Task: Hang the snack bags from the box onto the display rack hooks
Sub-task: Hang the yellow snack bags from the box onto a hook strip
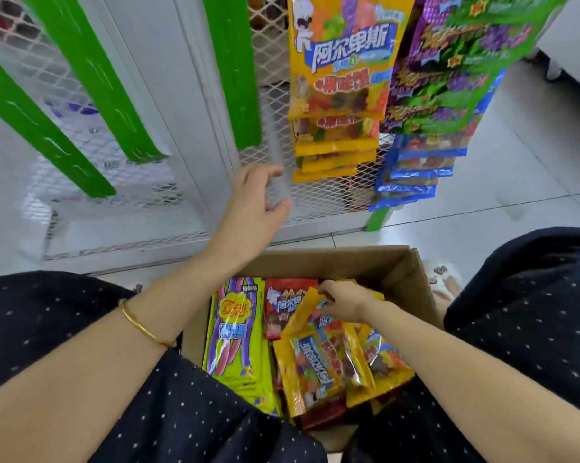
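A cardboard box (395,269) sits on the floor between my knees, filled with snack bags. My right hand (343,300) reaches into it and pinches the top edge of a yellow gummy bag (307,312), which lifts at an angle. More yellow bags (315,369), a red bag (281,312) and lime-green candy bags (235,339) lie in the box. My left hand (255,205) is raised at the white mesh rack (315,195), fingers curled round a blurred grey rod-like hook (275,155). Yellow bags (338,78) hang beside it.
Purple-green bags (449,68) and blue bags (415,175) hang on the rack to the right. Green uprights (128,95) stand on the white shelving at left. Tiled floor (515,182) lies to the right, with a slipper (442,279) beside the box.
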{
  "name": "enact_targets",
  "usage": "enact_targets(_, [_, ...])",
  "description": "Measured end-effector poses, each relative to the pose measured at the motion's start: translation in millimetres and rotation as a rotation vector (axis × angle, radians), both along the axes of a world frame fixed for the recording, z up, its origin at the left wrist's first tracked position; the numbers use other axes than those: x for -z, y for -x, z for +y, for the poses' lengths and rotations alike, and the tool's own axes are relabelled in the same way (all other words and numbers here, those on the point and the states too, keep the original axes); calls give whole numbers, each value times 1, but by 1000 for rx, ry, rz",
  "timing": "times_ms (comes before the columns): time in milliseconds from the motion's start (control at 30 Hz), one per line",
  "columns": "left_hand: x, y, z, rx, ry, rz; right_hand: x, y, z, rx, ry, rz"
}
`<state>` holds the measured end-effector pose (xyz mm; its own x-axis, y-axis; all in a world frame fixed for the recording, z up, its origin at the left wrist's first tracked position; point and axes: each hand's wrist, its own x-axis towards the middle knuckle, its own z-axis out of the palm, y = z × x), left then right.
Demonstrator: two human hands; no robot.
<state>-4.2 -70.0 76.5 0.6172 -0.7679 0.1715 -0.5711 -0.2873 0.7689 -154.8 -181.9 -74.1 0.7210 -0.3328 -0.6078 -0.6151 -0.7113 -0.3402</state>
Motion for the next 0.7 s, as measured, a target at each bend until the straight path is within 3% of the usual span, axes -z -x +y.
enact_targets(200, [3,-4,0,-32,-31,41,28,-3,20,275,-35,-58])
enact_targets(367, [6,-3,0,-25,-79,59,22,-8,19,303,-186,-111])
enact_targets(467, [12,-4,-1,5,-154,87,3,-10,5,392,-289,-218])
enact_targets(600, [21,-5,-1,126,-382,157,-48,-9,-18,512,-577,-395])
enact_targets(700, [25,-2,0,202,-492,217,-85,-6,-27,557,-648,-542])
